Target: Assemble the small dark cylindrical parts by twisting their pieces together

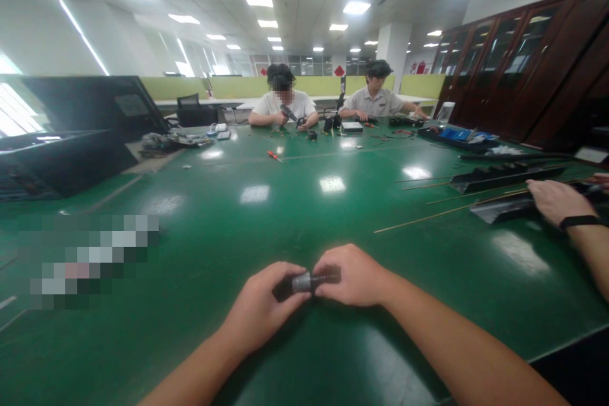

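Low in the middle of the head view, my two hands meet over the green table [266,216]. The thumb and fingers of my left hand [259,304] are closed around a short grey cylinder [301,283]. From its right end runs a dark ribbed shaft [327,276], which looks like a threaded bolt. My right hand [354,276] pinches this shaft, its fingertips close to the cylinder. The two parts lie in one line, roughly level. My fingers and palms hide their outer ends, and I cannot tell how the parts join.
At right, another person's hand [559,200] rests by dark metal channels [504,177] and thin rods [423,219]. Across the table, two people handle small dark parts. A red screwdriver [273,155] lies mid-table, a blue-filled tray [457,134] far right, and a blurred-out strip [95,257] left.
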The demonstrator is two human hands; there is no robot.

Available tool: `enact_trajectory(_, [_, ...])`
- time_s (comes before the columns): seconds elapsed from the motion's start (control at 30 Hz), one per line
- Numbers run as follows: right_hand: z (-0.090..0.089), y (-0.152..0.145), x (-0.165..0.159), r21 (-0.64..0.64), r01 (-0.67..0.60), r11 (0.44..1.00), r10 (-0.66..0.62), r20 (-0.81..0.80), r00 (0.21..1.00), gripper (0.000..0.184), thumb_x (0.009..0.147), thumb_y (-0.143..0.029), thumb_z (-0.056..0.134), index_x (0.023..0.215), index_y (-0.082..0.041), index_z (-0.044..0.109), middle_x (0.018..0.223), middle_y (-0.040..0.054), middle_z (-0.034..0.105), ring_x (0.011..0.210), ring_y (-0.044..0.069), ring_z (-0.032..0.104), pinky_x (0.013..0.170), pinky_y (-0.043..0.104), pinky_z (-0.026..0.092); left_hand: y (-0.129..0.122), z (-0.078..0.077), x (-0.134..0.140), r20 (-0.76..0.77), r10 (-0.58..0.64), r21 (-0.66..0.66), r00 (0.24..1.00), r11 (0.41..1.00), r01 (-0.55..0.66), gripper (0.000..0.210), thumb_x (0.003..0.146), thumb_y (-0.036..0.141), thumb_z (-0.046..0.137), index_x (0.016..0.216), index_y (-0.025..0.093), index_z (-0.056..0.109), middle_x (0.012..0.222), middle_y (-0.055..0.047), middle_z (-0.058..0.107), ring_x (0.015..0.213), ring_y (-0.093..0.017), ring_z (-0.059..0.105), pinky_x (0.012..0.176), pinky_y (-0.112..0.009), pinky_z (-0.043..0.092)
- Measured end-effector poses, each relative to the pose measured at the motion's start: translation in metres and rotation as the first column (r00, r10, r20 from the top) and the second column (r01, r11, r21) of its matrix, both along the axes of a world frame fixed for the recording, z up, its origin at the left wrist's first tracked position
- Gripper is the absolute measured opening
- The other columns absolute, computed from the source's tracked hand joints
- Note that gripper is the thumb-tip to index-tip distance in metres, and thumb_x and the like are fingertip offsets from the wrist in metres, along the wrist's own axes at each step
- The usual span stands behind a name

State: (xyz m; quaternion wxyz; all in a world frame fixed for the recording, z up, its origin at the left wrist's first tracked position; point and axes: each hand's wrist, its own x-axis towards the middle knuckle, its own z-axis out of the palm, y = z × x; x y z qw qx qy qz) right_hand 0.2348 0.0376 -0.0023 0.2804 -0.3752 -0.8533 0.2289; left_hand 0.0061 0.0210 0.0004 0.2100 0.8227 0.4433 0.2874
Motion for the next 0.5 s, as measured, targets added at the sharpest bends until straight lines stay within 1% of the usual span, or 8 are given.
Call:
enact_trajectory(0.3, [-0.0019,0.0019,-0.0004,0.043,-0.024,0.999,0.023,0.033,0.999,0.017,0.082,-0.032,0.07,0.094,-0.021,0.076,0.087,0.0032,0.075,0.08,0.017,0.067,0.072,0.025,0.045,0.0001,-0.0068,-0.0015,-0.037,0.011,0.038,0.999,0.999,-0.009,0.022,0.083,0.034,0.069,0.104,0.027,0.065,0.099,0.0,0.07,0.091,-0.019,0.065,0.081,-0.031,0.052])
enact_trajectory(0.5, [0.0009,0.0003,0.0006,0.053,-0.011,0.999,0.008,0.048,0.999,0.015,0.082,-0.031,0.069,0.09,-0.02,0.075,0.085,0.0034,0.075,0.077,0.017,0.066,0.07,0.026,0.044,0.0005,-0.007,-0.0023,-0.066,0.018,0.046,0.998,0.999,-0.015,0.023,0.084,0.035,0.068,0.106,0.028,0.065,0.1,-0.001,0.07,0.093,-0.019,0.065,0.083,-0.032,0.051])
